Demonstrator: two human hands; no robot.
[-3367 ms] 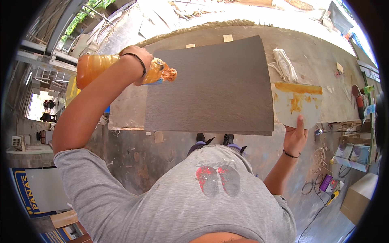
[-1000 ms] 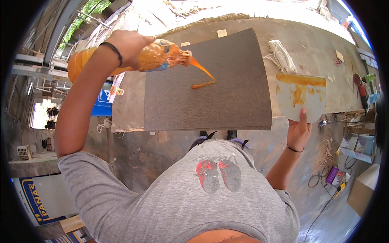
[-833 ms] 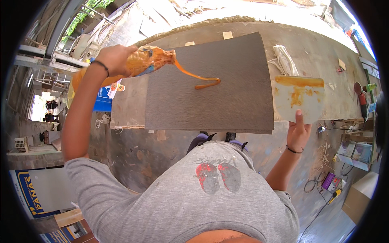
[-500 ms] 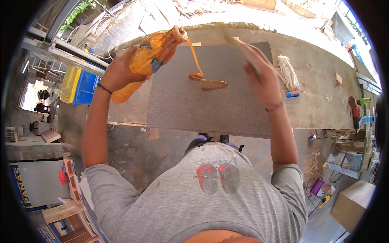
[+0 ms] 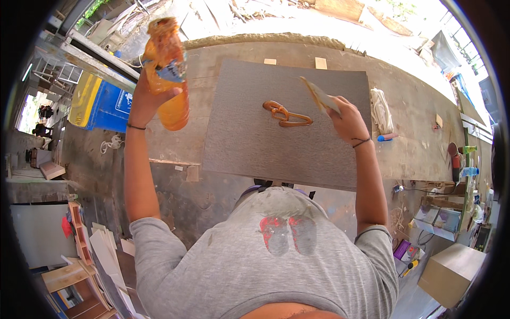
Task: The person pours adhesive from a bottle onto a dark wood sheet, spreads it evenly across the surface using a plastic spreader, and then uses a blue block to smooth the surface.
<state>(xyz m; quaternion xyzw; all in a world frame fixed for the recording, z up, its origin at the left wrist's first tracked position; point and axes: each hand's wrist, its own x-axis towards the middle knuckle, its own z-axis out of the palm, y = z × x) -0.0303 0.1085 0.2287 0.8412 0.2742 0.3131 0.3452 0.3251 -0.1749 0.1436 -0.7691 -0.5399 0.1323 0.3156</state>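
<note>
A dark grey rectangular sheet [image 5: 249, 138] lies on the workbench [image 5: 419, 143]. A squiggle of orange-brown glue [image 5: 284, 113] sits on its upper middle. My left hand [image 5: 149, 95] holds an orange glue bottle [image 5: 166, 69] upright, off the sheet's left edge. My right hand [image 5: 348, 119] grips a flat pale spreader [image 5: 319, 95], tilted edge-on just right of the glue, above the sheet.
A bunched white rag [image 5: 380, 109] and a small blue-and-red object [image 5: 387, 137] lie right of the sheet. Two small wood blocks [image 5: 320, 63] sit past its far edge. A blue and yellow bin [image 5: 98, 103] stands at left. Tools, cables and a cardboard box [image 5: 449, 274] are at lower right.
The bottle tipped from pouring to upright and moved left, off the sheet. The glue stream stopped, leaving a squiggle. My right hand brought the spreader from the right side to beside the glue.
</note>
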